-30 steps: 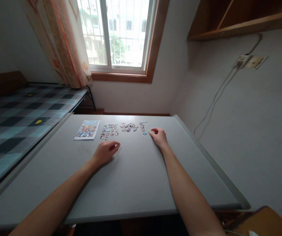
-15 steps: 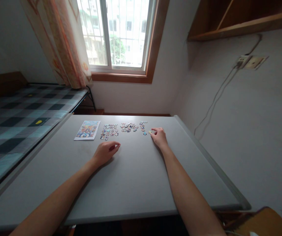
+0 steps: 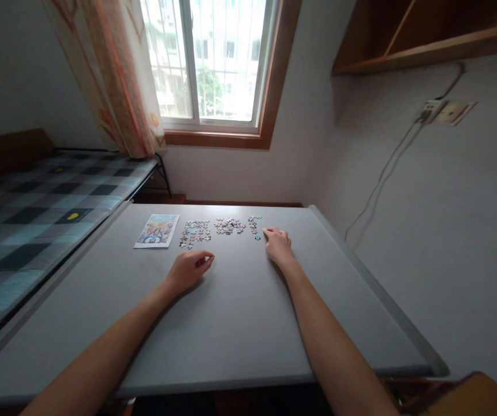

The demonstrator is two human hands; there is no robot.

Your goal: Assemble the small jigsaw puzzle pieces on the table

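My right hand (image 3: pixel 279 245) rests on the table with its fingers bent down over a puzzle piece (image 3: pixel 265 230), mostly covered by the fingertips. Just left of it, several puzzle pieces (image 3: pixel 254 227) lie in an angled line. A loose heap of puzzle pieces (image 3: pixel 230 226) sits in the middle. Further left, spread puzzle pieces (image 3: pixel 195 232) are laid out in rows. Below these rows my left hand (image 3: pixel 189 269) lies on its side, thumb and fingers together, nothing visible in it. A printed picture sheet (image 3: pixel 156 231) with a penguin lies at the left.
The grey table (image 3: pixel 231 329) has a raised edge on its right. A bed with a checked mattress (image 3: pixel 70 190) stands along the left side. Ahead are a curtain (image 3: pixel 116 75) and a window (image 3: pixel 226 63). A cable (image 3: pixel 372 193) hangs from a wall socket (image 3: pixel 449 111) at the right.
My right fingers have closed down over the yellowish puzzle piece, which showed beside the fingertips before. My left hand keeps its place. The whole view has shifted slightly.
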